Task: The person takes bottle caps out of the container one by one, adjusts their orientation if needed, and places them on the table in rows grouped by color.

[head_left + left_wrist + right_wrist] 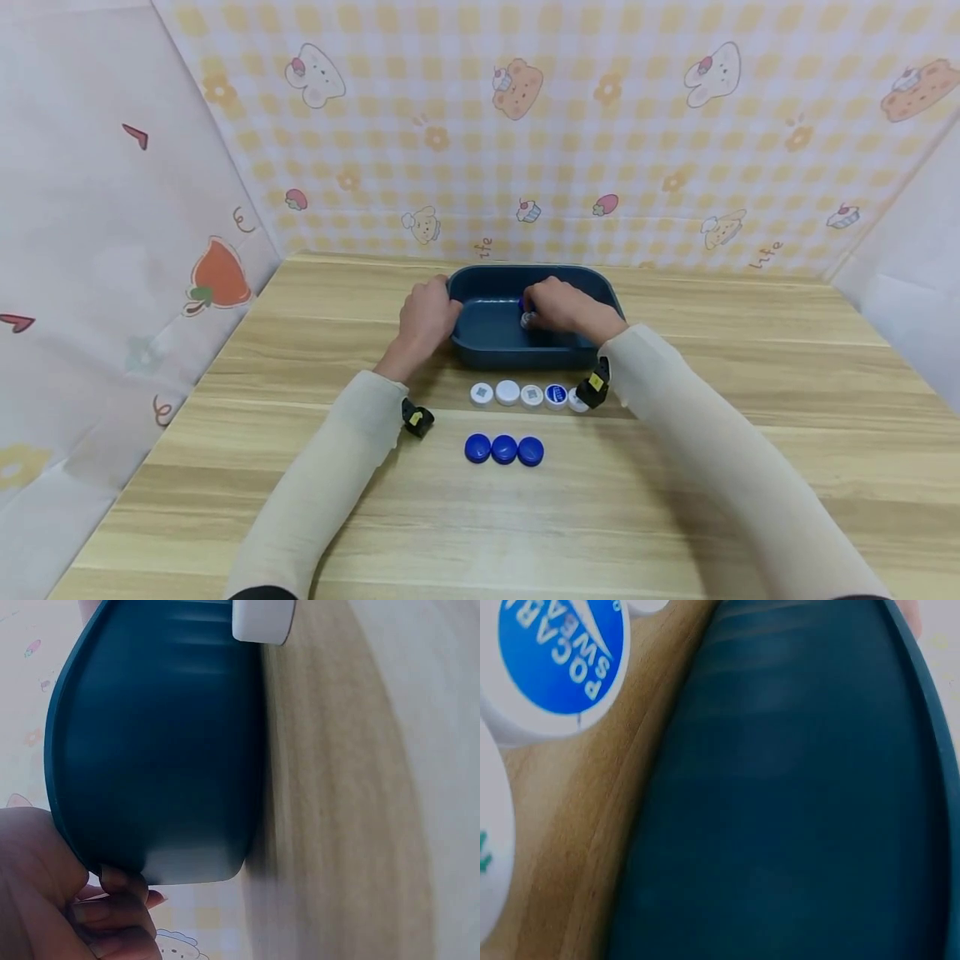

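Observation:
A dark teal plastic bin [491, 358] stands on the table. My left hand [429, 315] grips the bin's left end; in the left wrist view its curled fingers lie at the rim. My right hand [562, 304] reaches over the front wall into the bin. At its fingertips are a blue bottle cap [522, 306] and a white bottle cap [528, 320]; whether it pinches either cannot be made out. The right wrist view shows the bin's outer wall [780, 787] but not the right hand's fingers.
Before the bin runs a row of several white bottle caps [507, 392], including one with a blue printed top [556, 395]. Nearer me are three blue bottle caps [504, 449] side by side. A patterned cloth wall [480, 167] rises behind the wooden table [360, 500].

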A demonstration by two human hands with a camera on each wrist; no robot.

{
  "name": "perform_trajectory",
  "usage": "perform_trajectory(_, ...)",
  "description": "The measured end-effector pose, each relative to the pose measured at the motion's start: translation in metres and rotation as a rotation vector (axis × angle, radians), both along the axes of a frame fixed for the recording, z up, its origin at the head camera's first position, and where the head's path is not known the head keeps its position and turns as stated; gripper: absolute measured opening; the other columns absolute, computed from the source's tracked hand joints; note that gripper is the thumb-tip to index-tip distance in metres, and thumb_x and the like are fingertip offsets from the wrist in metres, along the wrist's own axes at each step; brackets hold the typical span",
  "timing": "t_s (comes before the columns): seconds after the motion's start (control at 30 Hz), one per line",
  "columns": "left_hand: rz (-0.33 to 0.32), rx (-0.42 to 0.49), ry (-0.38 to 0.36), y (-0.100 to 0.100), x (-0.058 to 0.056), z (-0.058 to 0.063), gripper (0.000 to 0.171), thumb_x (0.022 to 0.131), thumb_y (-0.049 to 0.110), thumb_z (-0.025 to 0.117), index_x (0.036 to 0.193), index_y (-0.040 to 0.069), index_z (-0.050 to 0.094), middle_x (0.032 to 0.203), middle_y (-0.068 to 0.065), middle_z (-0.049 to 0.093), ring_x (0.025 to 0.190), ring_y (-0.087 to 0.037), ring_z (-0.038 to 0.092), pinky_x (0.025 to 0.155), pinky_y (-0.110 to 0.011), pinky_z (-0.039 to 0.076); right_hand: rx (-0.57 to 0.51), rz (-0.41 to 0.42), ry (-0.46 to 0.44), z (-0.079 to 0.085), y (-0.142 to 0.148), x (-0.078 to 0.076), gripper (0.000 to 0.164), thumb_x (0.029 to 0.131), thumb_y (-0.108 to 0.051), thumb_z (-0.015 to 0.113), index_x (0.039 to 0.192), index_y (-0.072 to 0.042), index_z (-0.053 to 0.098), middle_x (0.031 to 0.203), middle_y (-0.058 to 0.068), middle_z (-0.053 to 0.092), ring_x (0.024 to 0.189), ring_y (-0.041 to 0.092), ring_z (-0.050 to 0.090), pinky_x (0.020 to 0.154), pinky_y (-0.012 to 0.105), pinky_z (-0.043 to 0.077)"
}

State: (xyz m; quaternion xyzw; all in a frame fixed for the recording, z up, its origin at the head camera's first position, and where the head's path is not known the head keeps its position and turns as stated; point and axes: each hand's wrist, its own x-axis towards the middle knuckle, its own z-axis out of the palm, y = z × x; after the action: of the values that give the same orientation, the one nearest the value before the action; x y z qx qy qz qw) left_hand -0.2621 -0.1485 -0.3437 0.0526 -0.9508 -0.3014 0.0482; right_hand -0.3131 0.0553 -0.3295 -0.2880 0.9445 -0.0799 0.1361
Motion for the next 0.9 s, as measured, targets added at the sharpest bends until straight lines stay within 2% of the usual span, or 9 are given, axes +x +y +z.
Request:
perform_trajectory(0.23,-0.009,0.002,-0.004,0.001,0.002,-0.001,0.034,0.094,0.012,0.055,0.126,-0.001,0.055,0.106,-0.019,0.064,0.072,-0.025,0.062,0.057,-0.032,0.05,-0.005,0.006,0.019,0.001,0.002,0.003,0.022,0.094,-0.022,0.062,0.105,-0.004,0.065,0.091,0.009,0.063,0.078,0.021,0.06,0.072,0.034,0.051)
perform_trajectory(0.4,0.0,0.007,-0.002,0.001,0.003,-0.001,0.035,0.095,0.013,0.055,0.127,-0.001,0.054,0.106,-0.019,0.064,0.072,-0.025,0.062,0.057,-0.031,0.049,-0.066,0.017,0.088,0.013,0.005,0.012,0.024,0.092,-0.023,0.064,0.105,-0.003,0.065,0.086,0.007,0.063,0.073,0.019,0.059,0.068,0.032,0.051)
perform_trajectory(0.67,-0.004,0.004,-0.009,-0.002,0.004,0.003,0.035,0.095,0.013,0.054,0.127,-0.001,0.054,0.104,-0.018,0.064,0.068,-0.024,0.062,0.054,-0.029,0.048,-0.191,0.047,0.204,0.039,0.026,0.046,0.025,0.087,-0.023,0.07,0.101,-0.002,0.067,0.088,0.007,0.064,0.079,0.021,0.057,0.073,0.034,0.05)
perform_trajectory(0.9,-0.002,0.011,-0.011,-0.001,0.003,0.003,0.034,0.095,0.012,0.054,0.127,-0.001,0.054,0.104,-0.018,0.064,0.068,-0.025,0.061,0.054,-0.029,0.048,-0.197,0.069,0.258,0.039,0.053,0.08,0.024,0.084,-0.022,0.074,0.098,-0.004,0.068,0.083,0.004,0.062,0.073,0.018,0.054,0.065,0.03,0.048)
